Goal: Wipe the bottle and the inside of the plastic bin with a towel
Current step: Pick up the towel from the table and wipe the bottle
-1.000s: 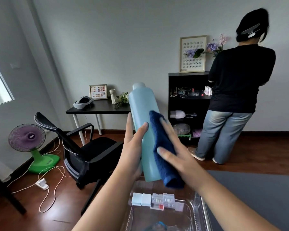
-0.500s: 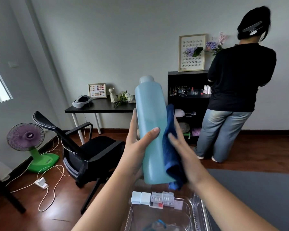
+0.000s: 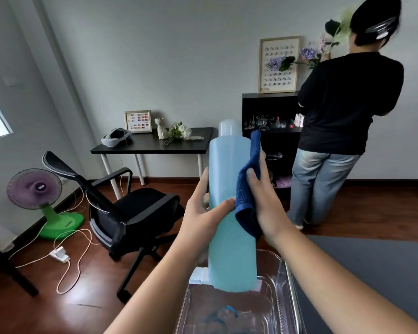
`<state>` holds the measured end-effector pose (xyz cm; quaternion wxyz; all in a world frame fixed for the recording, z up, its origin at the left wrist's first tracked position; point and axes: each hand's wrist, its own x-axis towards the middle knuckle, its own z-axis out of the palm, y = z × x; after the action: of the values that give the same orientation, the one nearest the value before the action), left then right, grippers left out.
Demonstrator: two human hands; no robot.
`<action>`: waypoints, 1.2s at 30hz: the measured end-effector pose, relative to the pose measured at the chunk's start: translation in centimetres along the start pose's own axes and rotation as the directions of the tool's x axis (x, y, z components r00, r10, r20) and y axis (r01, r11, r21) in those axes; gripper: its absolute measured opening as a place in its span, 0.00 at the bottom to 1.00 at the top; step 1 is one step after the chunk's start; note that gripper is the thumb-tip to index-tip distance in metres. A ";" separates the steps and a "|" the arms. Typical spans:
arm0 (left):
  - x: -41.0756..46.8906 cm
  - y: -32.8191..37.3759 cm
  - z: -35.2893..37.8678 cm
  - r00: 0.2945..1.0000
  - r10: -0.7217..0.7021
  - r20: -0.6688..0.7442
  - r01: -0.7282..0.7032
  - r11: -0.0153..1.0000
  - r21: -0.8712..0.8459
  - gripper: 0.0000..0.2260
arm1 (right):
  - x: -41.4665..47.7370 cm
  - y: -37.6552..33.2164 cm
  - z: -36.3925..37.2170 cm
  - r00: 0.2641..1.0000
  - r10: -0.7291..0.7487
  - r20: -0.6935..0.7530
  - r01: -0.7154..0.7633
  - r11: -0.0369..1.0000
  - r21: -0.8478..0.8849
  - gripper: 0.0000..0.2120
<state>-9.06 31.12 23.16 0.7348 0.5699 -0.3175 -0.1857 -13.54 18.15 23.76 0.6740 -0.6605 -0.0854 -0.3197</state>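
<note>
Nearest the camera sits the clear plastic bin (image 3: 279, 300), glossy and hard-walled, with something blue lying inside that is too blurred to name. Just above it the left hand (image 3: 200, 220) grips the tall, smooth, pale blue bottle (image 3: 229, 213) upright, fingers curled round its middle. The right hand (image 3: 267, 206) presses a nubbly dark blue towel (image 3: 247, 189) flat against the bottle's right side, fingers mostly extended. The bottle wipe looks underway; next probably comes turning it to unwiped faces, then the bin. Beyond stands a black office chair (image 3: 130, 210).
</note>
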 end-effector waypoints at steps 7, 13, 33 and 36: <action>0.4 -3.2 -1.3 0.981 -0.075 -0.181 0.073 0.997 -0.019 0.21 | -8.1 5.8 0.7 0.963 0.250 -0.101 -0.250 0.968 0.013 0.16; 0.3 -7.2 -3.3 0.958 -0.101 -0.268 0.169 0.955 0.243 0.34 | -10.0 9.8 -1.3 0.867 0.465 -0.176 -0.470 0.883 0.020 0.12; -3.1 -25.3 -11.7 0.785 -0.342 -0.517 0.573 0.716 0.398 0.38 | -16.2 24.3 -4.2 0.454 0.884 -0.111 -0.890 0.442 -0.117 0.19; -3.0 -26.1 -11.9 0.791 -0.338 -0.510 0.553 0.752 0.359 0.38 | -16.0 25.0 -4.0 0.438 0.892 -0.109 -0.898 0.428 -0.107 0.16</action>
<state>-0.83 34.22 -4.34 0.5472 0.8229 -0.0419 -0.1474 -13.69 17.51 -6.24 0.6909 -0.6479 0.3134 0.0690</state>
